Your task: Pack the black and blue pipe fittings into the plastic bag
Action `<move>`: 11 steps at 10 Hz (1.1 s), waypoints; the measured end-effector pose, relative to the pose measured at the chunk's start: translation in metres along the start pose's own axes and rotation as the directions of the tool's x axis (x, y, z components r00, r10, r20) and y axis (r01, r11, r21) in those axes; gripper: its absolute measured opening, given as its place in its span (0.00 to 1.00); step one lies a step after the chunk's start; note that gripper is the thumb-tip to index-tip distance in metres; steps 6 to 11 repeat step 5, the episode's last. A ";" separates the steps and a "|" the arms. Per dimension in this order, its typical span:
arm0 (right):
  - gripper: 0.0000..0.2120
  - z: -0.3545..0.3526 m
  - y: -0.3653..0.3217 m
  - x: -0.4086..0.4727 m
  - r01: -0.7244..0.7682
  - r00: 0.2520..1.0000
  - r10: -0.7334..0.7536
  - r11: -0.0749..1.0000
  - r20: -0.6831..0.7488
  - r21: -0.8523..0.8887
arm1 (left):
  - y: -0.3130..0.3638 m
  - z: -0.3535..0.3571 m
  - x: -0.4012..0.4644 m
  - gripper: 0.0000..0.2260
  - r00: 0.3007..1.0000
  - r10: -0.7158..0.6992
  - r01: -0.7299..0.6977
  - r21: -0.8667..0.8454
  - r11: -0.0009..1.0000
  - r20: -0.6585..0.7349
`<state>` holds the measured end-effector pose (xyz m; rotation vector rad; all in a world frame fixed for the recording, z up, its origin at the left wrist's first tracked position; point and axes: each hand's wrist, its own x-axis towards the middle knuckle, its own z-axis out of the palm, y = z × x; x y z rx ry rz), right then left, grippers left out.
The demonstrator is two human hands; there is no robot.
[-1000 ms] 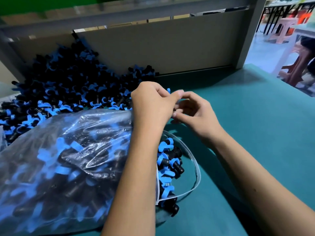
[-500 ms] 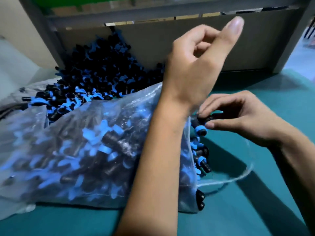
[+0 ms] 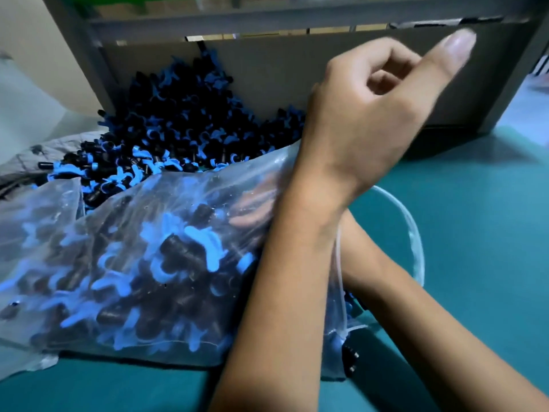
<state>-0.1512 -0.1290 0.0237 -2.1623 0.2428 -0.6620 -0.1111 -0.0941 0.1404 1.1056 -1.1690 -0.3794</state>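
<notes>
place: factory packing bench | evidence: bulk heap of loose fittings (image 3: pixel 178 126) piled upper left | green work mat (image 3: pixel 475 218) | grey metal frame (image 3: pixel 297 22) along top

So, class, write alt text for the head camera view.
A right hand reaches inside a clear plastic bag stuffed with black and blue pipe fittings. The left hand is raised above it, fingers curled; more loose fittings are heaped behind.

Lighting dim, cool-toned; you get brighter daylight far right. Raised left hand (image 3: pixel 365 114) motion-blurred. Plastic bag (image 3: pixel 124 263) carries soft glare. Shadow under far panel (image 3: pixel 297 72). Wide-angle bending at edges.
</notes>
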 end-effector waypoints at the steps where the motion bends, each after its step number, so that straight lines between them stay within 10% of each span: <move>1: 0.06 -0.009 -0.020 0.000 0.028 1.000 -0.027 0.998 -0.013 0.060 | -0.010 -0.006 0.002 0.15 0.995 -0.029 0.005 -0.251 0.968 -0.092; 4: 0.10 -0.036 -0.008 -0.013 -0.028 0.997 0.057 0.883 -0.048 0.468 | -0.030 -0.014 0.006 0.11 0.968 -0.013 -0.143 -0.590 0.795 -0.251; 11: 0.17 -0.054 -0.012 -0.017 -0.047 0.985 0.123 0.862 -0.119 0.504 | -0.033 -0.012 0.006 0.11 0.965 -0.002 -0.151 -0.564 0.812 -0.261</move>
